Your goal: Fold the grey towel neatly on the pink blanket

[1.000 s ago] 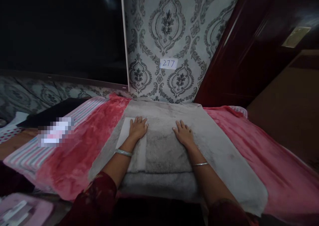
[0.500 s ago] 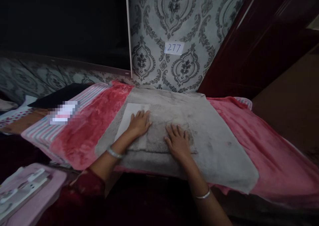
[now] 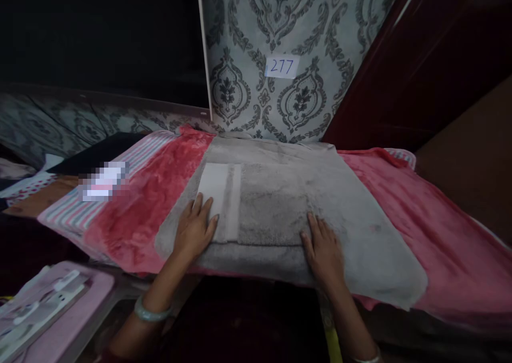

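A folded grey towel (image 3: 272, 208) with a pale band at its left side lies flat on a light grey cloth (image 3: 372, 245). My left hand (image 3: 194, 227) rests palm down at the towel's left edge, fingers spread over the pale band. At the towel's near right corner lies my right hand (image 3: 325, 248), fingers stretched out and partly on the grey cloth. Neither hand grips anything.
A red blanket (image 3: 140, 213) spreads under the grey cloth. To the left are a striped cloth edge (image 3: 76, 208) and a pink stool (image 3: 84, 299) bearing a white power strip (image 3: 44, 309). A dark television screen (image 3: 104, 37) hangs behind, beside a patterned wall (image 3: 232, 37) with a paper marked 277 (image 3: 282, 65).
My hands have moved apart from the towel's middle: the left toward its left edge and nearer to me, the right toward its near right corner. The towel now lies more exposed.
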Demonstrator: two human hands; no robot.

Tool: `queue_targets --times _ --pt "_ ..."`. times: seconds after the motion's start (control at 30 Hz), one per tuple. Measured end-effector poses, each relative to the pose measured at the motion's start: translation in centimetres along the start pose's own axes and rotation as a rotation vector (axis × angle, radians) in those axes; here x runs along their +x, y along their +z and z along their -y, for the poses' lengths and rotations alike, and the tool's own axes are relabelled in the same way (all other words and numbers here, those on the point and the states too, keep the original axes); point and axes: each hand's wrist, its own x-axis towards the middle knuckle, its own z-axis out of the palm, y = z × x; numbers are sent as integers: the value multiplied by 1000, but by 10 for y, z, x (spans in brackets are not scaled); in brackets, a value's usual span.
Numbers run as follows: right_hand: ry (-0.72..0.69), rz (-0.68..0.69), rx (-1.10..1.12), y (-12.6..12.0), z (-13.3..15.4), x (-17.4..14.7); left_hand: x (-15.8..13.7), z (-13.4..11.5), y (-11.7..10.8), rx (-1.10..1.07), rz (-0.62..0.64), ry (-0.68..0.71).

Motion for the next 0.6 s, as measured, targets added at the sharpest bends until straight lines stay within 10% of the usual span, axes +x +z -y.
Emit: queue_targets --times 0.2,0.6 --pt "-4 -37 248 9 -20 11 3 31 1 -336 8 -82" --pt "324 208 352 17 -25 152 79 47 -13 -1197 23 -597"
